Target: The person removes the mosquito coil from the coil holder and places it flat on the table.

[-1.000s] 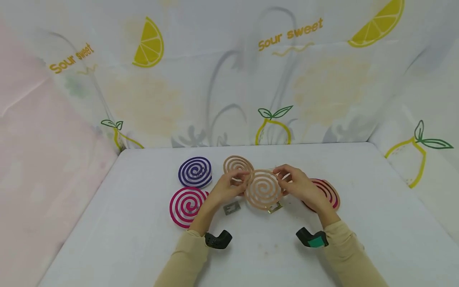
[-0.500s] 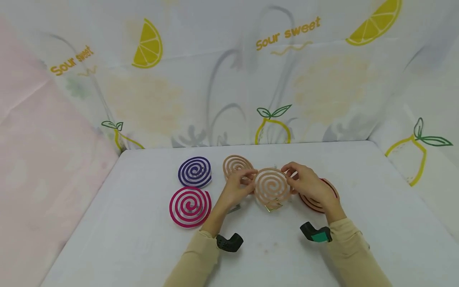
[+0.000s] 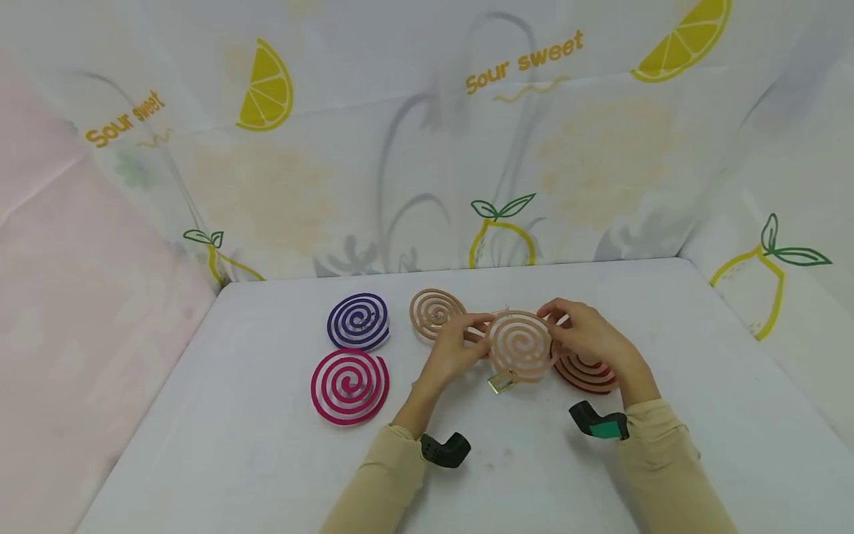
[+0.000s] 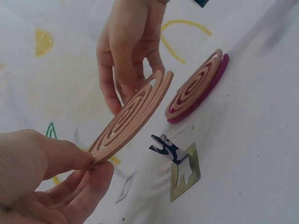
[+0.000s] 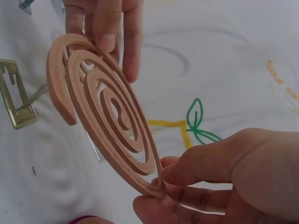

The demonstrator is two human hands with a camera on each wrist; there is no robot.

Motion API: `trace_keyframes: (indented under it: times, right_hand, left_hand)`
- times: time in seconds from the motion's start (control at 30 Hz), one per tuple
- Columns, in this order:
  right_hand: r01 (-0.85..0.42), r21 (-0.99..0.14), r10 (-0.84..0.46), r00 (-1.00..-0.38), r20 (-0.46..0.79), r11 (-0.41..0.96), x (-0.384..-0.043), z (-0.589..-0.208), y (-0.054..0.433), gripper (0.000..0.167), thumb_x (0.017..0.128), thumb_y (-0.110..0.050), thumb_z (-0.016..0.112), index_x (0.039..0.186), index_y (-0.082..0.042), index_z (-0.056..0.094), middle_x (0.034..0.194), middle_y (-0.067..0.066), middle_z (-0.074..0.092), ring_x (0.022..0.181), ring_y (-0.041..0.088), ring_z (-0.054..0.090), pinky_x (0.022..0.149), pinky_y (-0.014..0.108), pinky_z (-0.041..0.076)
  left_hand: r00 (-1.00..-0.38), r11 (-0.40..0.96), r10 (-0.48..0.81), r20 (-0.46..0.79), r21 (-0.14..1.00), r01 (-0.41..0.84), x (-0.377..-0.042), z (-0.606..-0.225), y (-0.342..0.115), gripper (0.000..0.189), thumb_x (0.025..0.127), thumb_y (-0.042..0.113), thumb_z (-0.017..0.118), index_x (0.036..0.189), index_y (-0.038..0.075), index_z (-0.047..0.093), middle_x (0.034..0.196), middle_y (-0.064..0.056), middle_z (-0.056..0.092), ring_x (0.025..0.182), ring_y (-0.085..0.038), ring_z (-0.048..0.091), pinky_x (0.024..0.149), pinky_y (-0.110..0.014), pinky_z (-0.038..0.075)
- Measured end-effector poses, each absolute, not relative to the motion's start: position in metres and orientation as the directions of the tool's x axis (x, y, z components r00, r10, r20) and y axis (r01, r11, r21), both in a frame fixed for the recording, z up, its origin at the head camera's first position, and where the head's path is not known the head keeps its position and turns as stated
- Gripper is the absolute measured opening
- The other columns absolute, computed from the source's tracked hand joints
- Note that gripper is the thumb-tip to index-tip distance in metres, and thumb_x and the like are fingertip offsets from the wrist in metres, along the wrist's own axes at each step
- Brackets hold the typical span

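Observation:
A tan mosquito coil (image 3: 522, 345) is held up above the table between both hands. My left hand (image 3: 457, 348) pinches its left edge between thumb and fingers, while my right hand (image 3: 590, 337) pinches the right edge. In the left wrist view the coil is tilted, apart from the gold metal coil stand (image 4: 184, 172), whose bent prong sticks up from the table. Under and beyond my right hand, a stacked tan and dark-red coil pair (image 3: 587, 377) lies partly covered. Another metal stand (image 4: 125, 187), silver, shows behind the coil.
To the left, a purple coil (image 3: 359, 320) lies behind a pink coil (image 3: 350, 387) on the white table (image 3: 220, 445). Another tan coil (image 3: 435, 315) is behind my left hand. A printed cloth (image 3: 373, 170) hangs at the table's back edge.
Both hands have carried the tan coil to the right, over the gold stand and closer to the dark-red pair. My left forearm now hides the stand seen beside it earlier.

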State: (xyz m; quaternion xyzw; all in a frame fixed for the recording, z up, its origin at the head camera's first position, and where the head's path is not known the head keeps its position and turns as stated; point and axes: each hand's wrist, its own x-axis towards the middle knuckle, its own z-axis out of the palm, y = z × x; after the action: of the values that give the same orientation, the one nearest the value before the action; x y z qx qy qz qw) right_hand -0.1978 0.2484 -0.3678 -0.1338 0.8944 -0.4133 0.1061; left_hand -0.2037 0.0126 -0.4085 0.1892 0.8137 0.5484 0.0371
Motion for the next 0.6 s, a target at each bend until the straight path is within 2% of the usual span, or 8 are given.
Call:
trace_keyframes:
  times: [0.2,0.43,0.6]
  right_hand:
    - [-0.176,-0.712,-0.319,-0.945,-0.071,0.68,-0.198,-0.365,0.257,0.027,0.096,-0.012,0.048,0.119,0.001,0.056,0.106,0.021,0.06,0.088,0.024,0.066,0.063,0.031,0.054]
    - [-0.15,-0.721,-0.318,-0.942,-0.103,0.676,-0.196,-0.362,0.266,0.029,0.096,-0.01,0.044,0.12,0.003,0.055,0.108,0.023,0.058,0.087,0.024,0.065,0.064,0.034,0.055]
    - [-0.17,-0.683,-0.317,-0.944,-0.094,0.71,-0.195,-0.361,0.271,0.03,0.097,-0.013,0.046,0.12,0.001,0.057,0.109,0.022,0.06,0.092,0.026,0.064,0.067,0.032,0.052]
  left_hand:
    - [-0.924,0.335,0.351,0.149,0.902,0.273,-0.204,-0.409,0.022,0.04,0.082,-0.001,0.062,0.122,0.002,0.061,0.104,-0.017,0.064,0.089,-0.03,0.069,0.062,-0.018,0.05]
    - [-0.917,0.329,0.363,0.165,0.898,0.292,-0.203,-0.411,0.032,0.038,0.083,0.0,0.065,0.121,0.001,0.062,0.103,-0.018,0.063,0.087,-0.03,0.07,0.061,-0.016,0.051]
    - [-0.916,0.322,0.365,0.165,0.901,0.291,-0.202,-0.413,0.04,0.038,0.083,0.0,0.065,0.121,0.001,0.062,0.102,-0.018,0.062,0.086,-0.028,0.069,0.062,-0.015,0.051]
